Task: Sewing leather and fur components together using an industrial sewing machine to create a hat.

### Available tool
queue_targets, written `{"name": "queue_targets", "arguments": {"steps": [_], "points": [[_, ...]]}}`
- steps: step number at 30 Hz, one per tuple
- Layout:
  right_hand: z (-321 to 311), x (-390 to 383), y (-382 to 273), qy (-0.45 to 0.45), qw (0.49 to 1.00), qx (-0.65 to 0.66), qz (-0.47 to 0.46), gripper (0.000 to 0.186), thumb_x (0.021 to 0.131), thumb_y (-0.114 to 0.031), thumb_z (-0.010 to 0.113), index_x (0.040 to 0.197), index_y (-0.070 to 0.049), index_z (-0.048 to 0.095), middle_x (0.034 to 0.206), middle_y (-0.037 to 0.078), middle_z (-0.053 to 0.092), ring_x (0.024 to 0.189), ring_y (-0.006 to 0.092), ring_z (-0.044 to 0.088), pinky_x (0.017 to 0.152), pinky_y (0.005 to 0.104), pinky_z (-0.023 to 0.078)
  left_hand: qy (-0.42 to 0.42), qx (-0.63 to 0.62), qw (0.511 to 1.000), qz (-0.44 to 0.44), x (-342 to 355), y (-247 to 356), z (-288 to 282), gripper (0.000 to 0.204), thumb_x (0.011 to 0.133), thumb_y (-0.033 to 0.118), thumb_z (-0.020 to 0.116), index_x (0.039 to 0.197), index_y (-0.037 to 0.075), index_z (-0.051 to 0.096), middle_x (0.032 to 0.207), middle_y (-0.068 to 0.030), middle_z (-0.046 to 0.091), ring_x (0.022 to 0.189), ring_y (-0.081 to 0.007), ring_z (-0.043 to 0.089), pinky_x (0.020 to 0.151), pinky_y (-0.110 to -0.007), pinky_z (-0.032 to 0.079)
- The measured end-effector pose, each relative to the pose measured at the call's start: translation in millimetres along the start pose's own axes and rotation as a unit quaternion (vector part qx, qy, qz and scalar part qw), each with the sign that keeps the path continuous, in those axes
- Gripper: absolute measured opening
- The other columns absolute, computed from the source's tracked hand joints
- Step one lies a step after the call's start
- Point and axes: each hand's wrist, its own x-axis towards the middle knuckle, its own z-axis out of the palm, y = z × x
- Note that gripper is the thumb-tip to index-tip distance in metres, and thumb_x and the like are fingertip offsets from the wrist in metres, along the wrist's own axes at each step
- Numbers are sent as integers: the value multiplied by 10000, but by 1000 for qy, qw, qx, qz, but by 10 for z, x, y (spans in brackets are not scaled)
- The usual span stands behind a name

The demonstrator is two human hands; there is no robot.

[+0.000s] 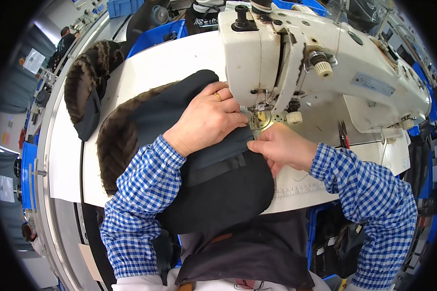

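A dark cloth piece with brown fur point(209, 194) lies on the white sewing table, its edge close to the needle area of the white sewing machine point(250, 58). My left hand point(206, 119), wearing a ring, rests over the cloth with its fingers bent and pressed together on the fabric beside the presser foot point(262, 109). Between thumb and fingers, my right hand point(284, 148) pinches the edge of the same cloth, just on the near side of the foot. Part of the fabric is hidden beneath my left hand. A narrow dark strip point(218, 169) crosses the cloth.
Red-handled thread snips point(344, 135) lie right of the needle. Another fur-lined dark piece, like a hat point(85, 87), sits at the table's far left. Behind it stands a blue bin point(162, 36). A printed ruler scale point(301, 190) runs along the near table edge.
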Motion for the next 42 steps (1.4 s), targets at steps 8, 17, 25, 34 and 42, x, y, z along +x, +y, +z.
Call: {"name": "queue_targets", "arguments": {"steps": [8,17,25,34,42], "points": [[-53,-21,-121,-24,991,-132,24,458,1018,-343,565,934,99,652,696,131,686,560,208,703,554,311,600,-3,-14,999,-44,-11,26,-36,178,801,179,757,970,127,781,1057,-9,718,1134,-226,640,1212,-484,357],[-119,-46,-102,-69,991,-103,42,463,1057,-355,510,860,57,585,711,112,669,575,177,711,495,289,587,-21,50,996,-68,27,13,-93,231,818,194,783,1038,125,771,1071,-16,721,1129,-226,641,1248,-515,290],[-181,51,-7,-71,995,-37,57,414,1043,-364,526,952,35,588,726,113,664,587,185,709,492,280,585,-101,-113,986,-72,67,-441,144,371,824,179,796,1180,101,729,1188,-104,718,1233,-344,592,1211,-507,299],[-305,-10,-51,-70,997,10,19,391,1032,-339,600,1064,51,611,765,124,672,602,203,707,501,291,599,-222,-162,955,-112,138,-799,246,609,831,225,790,1383,43,607,1456,-176,561,1407,-384,455,1218,-478,306],[-313,64,15,-30,999,44,6,411,1018,-327,642,1030,83,614,781,134,673,566,198,676,455,295,587,-201,-6,977,-67,498,-598,45,617,844,258,786,1397,56,600,1477,-166,546,1433,-370,431,1230,-492,280]]}}
